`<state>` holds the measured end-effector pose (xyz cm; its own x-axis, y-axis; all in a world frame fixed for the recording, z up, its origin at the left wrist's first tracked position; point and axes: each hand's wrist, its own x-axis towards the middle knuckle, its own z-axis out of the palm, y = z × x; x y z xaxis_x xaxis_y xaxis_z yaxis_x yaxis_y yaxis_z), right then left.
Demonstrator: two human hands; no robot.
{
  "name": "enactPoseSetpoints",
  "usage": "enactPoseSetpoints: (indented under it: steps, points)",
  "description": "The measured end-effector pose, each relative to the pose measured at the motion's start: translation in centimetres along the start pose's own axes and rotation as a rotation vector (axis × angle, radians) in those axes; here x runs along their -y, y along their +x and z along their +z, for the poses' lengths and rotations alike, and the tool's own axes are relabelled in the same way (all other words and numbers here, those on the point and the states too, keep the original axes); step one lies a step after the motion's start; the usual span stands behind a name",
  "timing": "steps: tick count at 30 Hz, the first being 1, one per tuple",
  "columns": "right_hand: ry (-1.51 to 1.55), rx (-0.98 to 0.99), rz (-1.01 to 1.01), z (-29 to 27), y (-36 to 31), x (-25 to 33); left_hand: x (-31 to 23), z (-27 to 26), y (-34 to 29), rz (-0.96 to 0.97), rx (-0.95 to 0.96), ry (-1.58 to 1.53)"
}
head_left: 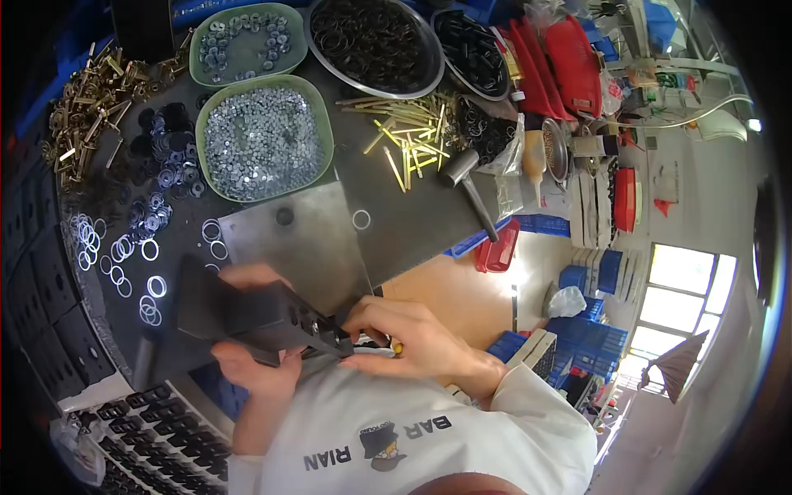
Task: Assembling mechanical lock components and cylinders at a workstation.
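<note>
1. The left hand (268, 375) is wrapped around a black block (260, 313). Its thumb is on the near side and its other fingers are on the far side, open just as wide as the block.
2. The right hand (421, 338) is at the block's right end. Its fingers are bent and close together, touching that end. I cannot tell if they are pinching it. A bit of something yellow (398, 348) peeks out under them.
3. The block is held up in front of the white shirt (487, 429), by the near edge of the counter (396, 252). It is boxy with flat sides, and has holes in its right part. Its long way runs left to right, with the right end nearer the person.
4. Past it, a smooth, flat metal plate (293, 231) lies on the counter. Thin, shiny rings (122, 247) lie to the left.
5. Farther back on the right is a hammer (469, 183), near straight yellow sticks (407, 161).
6. A green tray (328, 140) holds lots of small silvery bits (262, 136). Behind it is a round metal bowl (438, 62) of dark rings (371, 41).
</note>
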<state>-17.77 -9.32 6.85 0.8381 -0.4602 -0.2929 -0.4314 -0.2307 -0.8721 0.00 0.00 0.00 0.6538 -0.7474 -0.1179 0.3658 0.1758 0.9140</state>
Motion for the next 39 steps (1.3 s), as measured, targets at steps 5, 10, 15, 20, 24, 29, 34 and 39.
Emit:
enactPoseSetpoints:
  steps: [5, 10, 15, 20, 24, 29, 34, 39]
  points:
    - [0.006, 0.01, 0.027, -0.1, 0.3, -0.4, 0.3, -0.7, 0.0, -0.003, -0.019, 0.021]
    - [0.002, 0.047, 0.03, -0.5, 0.6, -0.8, 1.0, -0.8, -0.1, 0.016, -0.013, 0.16]
    - [0.003, 0.107, 0.043, -2.1, 1.2, -1.0, -0.2, 0.2, 0.5, -0.081, 0.165, 0.167]
    - [-0.015, 0.175, 0.049, -2.8, 2.3, -0.9, 1.3, 0.1, -0.3, -0.197, 0.163, -0.45]
    - [-0.019, 0.239, 0.043, -3.6, 3.6, -0.9, 2.7, -0.2, -0.3, -0.104, 0.222, -0.443]
    - [-0.013, 0.27, 0.048, -4.0, 4.7, -0.8, 1.1, -1.4, 0.1, -0.207, 0.33, -0.306]
    - [0.024, 0.261, 0.088, -4.1, 4.9, -1.2, -0.2, -1.8, 2.1, -0.222, 0.405, -0.241]
    - [0.04, 0.265, 0.067, -4.0, 4.8, -1.2, 1.2, -1.2, 0.3, -0.162, 0.297, -0.205]
